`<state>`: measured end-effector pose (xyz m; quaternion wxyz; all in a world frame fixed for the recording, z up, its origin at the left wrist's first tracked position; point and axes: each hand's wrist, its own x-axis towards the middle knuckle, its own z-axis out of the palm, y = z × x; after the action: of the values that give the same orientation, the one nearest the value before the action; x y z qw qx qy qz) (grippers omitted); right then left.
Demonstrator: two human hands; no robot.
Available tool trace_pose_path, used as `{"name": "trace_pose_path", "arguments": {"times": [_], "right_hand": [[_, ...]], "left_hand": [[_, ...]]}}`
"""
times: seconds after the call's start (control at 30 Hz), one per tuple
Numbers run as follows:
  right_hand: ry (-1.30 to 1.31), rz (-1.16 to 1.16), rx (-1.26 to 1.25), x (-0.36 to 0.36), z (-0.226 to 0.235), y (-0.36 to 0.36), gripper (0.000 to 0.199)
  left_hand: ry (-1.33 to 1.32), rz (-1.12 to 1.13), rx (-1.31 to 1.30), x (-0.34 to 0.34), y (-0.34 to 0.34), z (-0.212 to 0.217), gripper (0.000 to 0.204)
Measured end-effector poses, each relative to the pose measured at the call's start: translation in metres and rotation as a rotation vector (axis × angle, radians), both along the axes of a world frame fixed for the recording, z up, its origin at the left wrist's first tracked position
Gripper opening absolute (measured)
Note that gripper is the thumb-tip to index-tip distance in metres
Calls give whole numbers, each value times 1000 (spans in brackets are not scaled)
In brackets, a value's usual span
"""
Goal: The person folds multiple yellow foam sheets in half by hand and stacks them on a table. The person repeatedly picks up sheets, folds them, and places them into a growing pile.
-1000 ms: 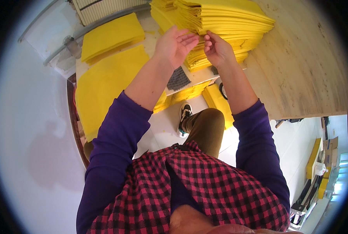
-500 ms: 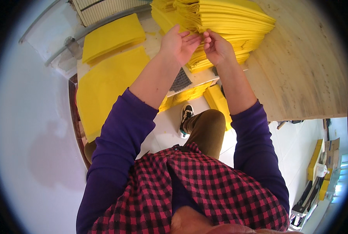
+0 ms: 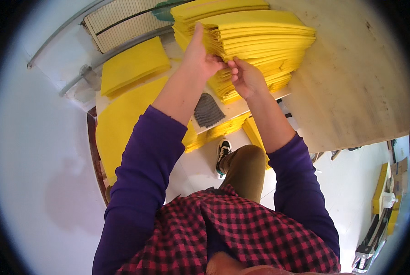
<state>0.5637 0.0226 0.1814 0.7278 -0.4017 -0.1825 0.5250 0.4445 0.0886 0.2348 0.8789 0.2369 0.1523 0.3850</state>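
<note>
A tall stack of folded yellow sheets (image 3: 264,39), fabric-like in look, stands on the table in front of me. My left hand (image 3: 202,62) is at the stack's near left corner, its thumb stretched up along the folds and apart from the fingers, which reach in at the edge, tips partly hidden. Beside it, my right hand (image 3: 247,79) has thumb and fingers pinched at the edge of a folded sheet low in that corner. Just below my left wrist lies a dark grey ribbed cloth (image 3: 208,111) on the tabletop.
Flat yellow pieces (image 3: 133,64) lie at the table's left, with a larger yellow sheet (image 3: 122,119) nearer me. A tall wooden panel (image 3: 347,91) stands close on the right. More yellow material (image 3: 253,130) sits below the table edge, near my shoe (image 3: 223,151).
The view has shifted, so the stack's top and the grey cloth show more fully. My left hand has moved closer against the stack's corner, its thumb now pointing up; the right stays at the edge.
</note>
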Motion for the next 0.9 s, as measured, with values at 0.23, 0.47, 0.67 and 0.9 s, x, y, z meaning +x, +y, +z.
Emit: {"name": "trace_pose_path", "arguments": {"times": [0.23, 0.47, 0.67, 0.9], "right_hand": [[11, 29, -39, 2, -7, -3, 12], [-26, 128, 21, 11, -5, -15, 18], [16, 105, 4, 51, 7, -27, 39], [17, -16, 109, 91, 14, -17, 61]], "left_hand": [[121, -62, -4, 5, -4, 14, 79], [228, -11, -51, 11, 3, 1, 58], [229, 76, -49, 16, 13, -7, 58], [147, 104, -5, 16, 26, 10, 47]]}}
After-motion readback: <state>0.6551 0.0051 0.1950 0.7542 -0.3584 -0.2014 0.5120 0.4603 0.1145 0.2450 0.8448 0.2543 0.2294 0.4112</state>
